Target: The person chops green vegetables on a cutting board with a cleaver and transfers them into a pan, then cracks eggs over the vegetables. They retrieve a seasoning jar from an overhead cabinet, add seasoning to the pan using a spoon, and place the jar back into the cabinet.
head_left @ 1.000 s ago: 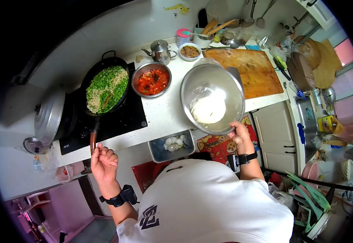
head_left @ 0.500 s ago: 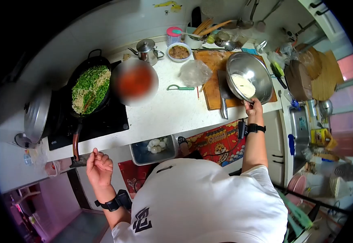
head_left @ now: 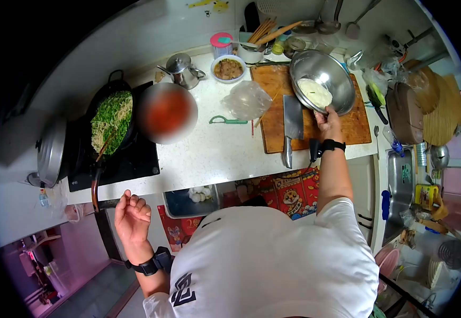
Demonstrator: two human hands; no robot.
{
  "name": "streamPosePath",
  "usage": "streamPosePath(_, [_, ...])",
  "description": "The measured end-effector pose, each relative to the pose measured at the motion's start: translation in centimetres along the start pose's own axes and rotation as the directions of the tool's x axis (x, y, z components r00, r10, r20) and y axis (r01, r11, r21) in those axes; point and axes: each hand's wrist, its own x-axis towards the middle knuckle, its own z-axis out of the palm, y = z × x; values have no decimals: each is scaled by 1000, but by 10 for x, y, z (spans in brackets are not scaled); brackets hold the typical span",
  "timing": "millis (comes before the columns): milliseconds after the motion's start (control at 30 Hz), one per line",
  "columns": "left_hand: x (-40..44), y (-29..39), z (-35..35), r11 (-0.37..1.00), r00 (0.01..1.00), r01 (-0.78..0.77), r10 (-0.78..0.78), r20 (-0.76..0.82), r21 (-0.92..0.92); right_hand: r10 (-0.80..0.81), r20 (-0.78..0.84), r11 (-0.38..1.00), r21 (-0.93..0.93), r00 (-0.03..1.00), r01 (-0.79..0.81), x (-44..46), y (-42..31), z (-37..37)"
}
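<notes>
My right hand grips the near rim of a large steel mixing bowl, which is tilted toward me. Inside lies a pale lump of dough. The bowl is over the back part of a wooden cutting board; whether it rests on the board I cannot tell. Just left of my right hand, a cleaver lies flat on the board. My left hand is raised in front of the counter edge, palm up and fingers loosely bent, holding nothing. Near it is the handle of a wok.
Chopped greens and pale shreds fill the wok on the black cooktop. A blurred red round thing, a steel kettle, a bowl of brown food, a plastic bag and a green peeler stand or lie on the counter.
The bowl has moved toward the back of the board with my right hand, uncovering more of the cleaver's blade. My left hand stays almost in place. The camera view has shifted slightly.
</notes>
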Motion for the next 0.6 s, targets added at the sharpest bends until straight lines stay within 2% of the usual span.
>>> streamPosePath(67, [2, -4, 1, 1000, 1000, 9, -9, 1, -14, -18, 53, 999, 37, 998, 16, -31, 4, 15])
streamPosePath(100, [2, -6, 1, 1000, 1000, 9, -9, 2, -14, 45, 89, 998, 31, 995, -48, -48, 7, 19])
streamPosePath(167, [3, -9, 0, 1000, 1000, -3, 3, -3, -12, 219, 182, 973, -114, 959, -200, -90, 17, 34])
streamPosePath(233, [4, -10, -1, 1000, 1000, 1, -1, -14, -17, 241, 406, 935, -340, 881, -99, -136, 33, 54])
streamPosePath(267, [3, -11, -3, 1000, 1000, 7, -8, -24, -15, 185, 479, 879, -470, 858, 73, -155, 39, 72])
streamPosePath(300, [2, -12, -3, 1000, 1000, 6, -7, -28, -17, 143, 556, 785, -568, 819, 248, -170, 49, 87])
streamPosePath(333, [3, -13, -4, 1000, 999, 12, -13, -29, -22, -41, 710, 527, -583, 703, 618, -167, 66, 98])
streamPosePath(367, [4, -14, -4, 999, 999, 20, -21, -26, -26, -145, 853, 160, -481, 502, 862, -163, 83, 111])
streamPosePath(433, [4, -15, -5, 999, 1000, 29, -29, -5, -24, -143, 970, -236, -228, 198, 945, -187, 97, 145])
streamPosePath(467, [4, -16, -5, 999, 999, 33, -33, 9, -25, -148, 970, -240, -226, 195, 944, -183, 107, 156])
streamPosePath(533, [2, -16, -5, 999, 999, 36, -36, 13, -26, 36, 994, -411, -77, 100, 909, -165, 130, 166])
streamPosePath(567, [1, -16, -5, 999, 999, 41, -40, 13, -29, 36, 994, -412, -78, 102, 908, -161, 131, 166])
streamPosePath(600, [-1, -15, -5, 999, 999, 42, -42, 14, -30, 156, 969, -476, -95, 191, 874, -157, 130, 165])
